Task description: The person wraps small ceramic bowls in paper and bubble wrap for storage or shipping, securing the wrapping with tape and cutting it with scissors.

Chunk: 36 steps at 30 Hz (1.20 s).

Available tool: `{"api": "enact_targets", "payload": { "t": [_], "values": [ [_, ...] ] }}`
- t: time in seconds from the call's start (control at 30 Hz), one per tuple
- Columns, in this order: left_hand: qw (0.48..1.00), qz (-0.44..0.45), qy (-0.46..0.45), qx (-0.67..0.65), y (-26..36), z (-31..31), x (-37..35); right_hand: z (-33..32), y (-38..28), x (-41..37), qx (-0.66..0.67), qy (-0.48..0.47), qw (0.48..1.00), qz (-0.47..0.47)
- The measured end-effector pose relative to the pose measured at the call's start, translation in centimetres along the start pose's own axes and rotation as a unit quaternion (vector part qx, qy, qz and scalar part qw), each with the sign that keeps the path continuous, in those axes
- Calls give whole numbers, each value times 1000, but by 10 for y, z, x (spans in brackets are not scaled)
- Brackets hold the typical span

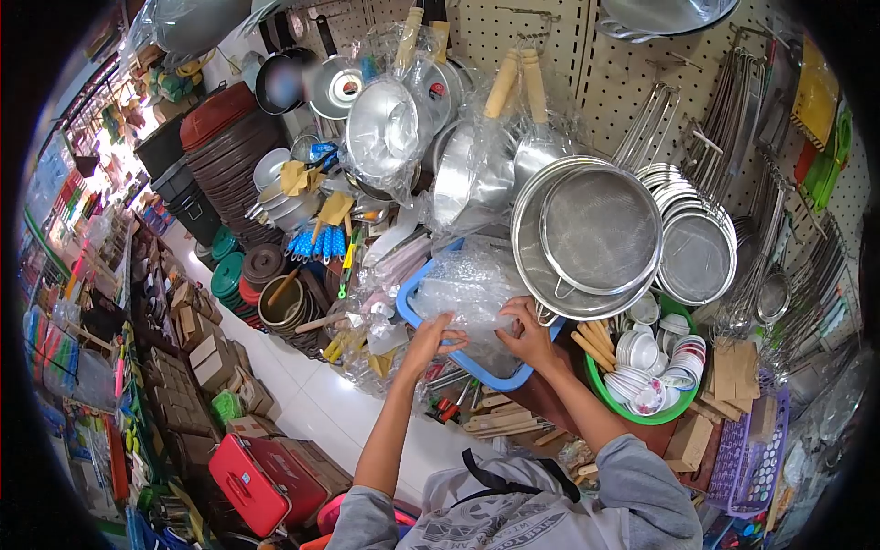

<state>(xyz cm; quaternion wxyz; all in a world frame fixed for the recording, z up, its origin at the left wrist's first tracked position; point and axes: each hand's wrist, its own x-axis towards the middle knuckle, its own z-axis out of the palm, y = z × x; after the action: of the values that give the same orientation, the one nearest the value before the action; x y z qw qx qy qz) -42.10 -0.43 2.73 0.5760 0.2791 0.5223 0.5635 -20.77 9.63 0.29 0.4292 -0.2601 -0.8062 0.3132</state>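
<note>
A blue plastic basket [410,295] stands in front of me with crumpled clear plastic wrapping [467,289] in it. My left hand [431,343] is over the basket's near left rim, its fingers apart and close to the wrapping. At the right side, my right hand [529,337] pinches the near edge of the clear plastic between thumb and fingers. Just above my right hand hang large round metal strainers [600,229], nested together. What lies beneath the plastic is hard to make out.
A green basin [674,417] of small bowls and wooden handles stands at right. Wrapped pans [390,128] hang on the pegboard [541,27]. More strainers [698,257] hang at right. Stacked brown basins [234,156] and a red case [252,486] are at left, beside the tiled floor [302,408].
</note>
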Motion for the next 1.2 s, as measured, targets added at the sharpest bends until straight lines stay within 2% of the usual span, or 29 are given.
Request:
{"api": "enact_targets", "payload": {
  "t": [0.2,0.3,0.33,0.4,0.5,0.6,0.63,0.7,0.77,0.87,1.0,1.1,1.2],
  "values": [
    [992,59,-30,-105,-7,-9,-11,-4,-15,11,-53,8,998,-17],
    [986,82,-37,-141,-8,-8,-21,-10,-25,9,-39,-38,998,16],
    [984,88,-11,-153,-8,-8,-23,-13,-29,7,-28,-60,997,37],
    [978,99,43,-178,-10,-8,-28,-15,-24,1,-24,-84,996,18],
    [982,143,97,-75,-19,-16,-35,-18,-24,-7,-21,-97,993,-61],
    [981,131,77,-117,-19,-15,-47,-28,-40,-11,-37,-105,985,-133],
    [985,133,70,-87,-21,-17,-49,-32,-46,-12,-45,-108,982,-150],
    [989,135,54,-26,-27,-21,-51,-32,-51,-18,-7,-101,985,-136],
    [991,116,42,-60,-34,-17,-57,-34,-53,-25,-11,-107,987,-120],
    [991,111,35,-67,-38,0,-72,-38,-84,-31,87,-104,991,-22],
    [992,127,22,-10,-38,30,-103,-56,-97,-38,-53,-155,981,-109],
    [989,143,24,-15,-49,47,-119,-71,-105,-51,-71,-163,977,-120],
    [984,167,-45,-30,-54,61,-126,-97,-112,-72,-88,-155,980,-86]
  ]
}}
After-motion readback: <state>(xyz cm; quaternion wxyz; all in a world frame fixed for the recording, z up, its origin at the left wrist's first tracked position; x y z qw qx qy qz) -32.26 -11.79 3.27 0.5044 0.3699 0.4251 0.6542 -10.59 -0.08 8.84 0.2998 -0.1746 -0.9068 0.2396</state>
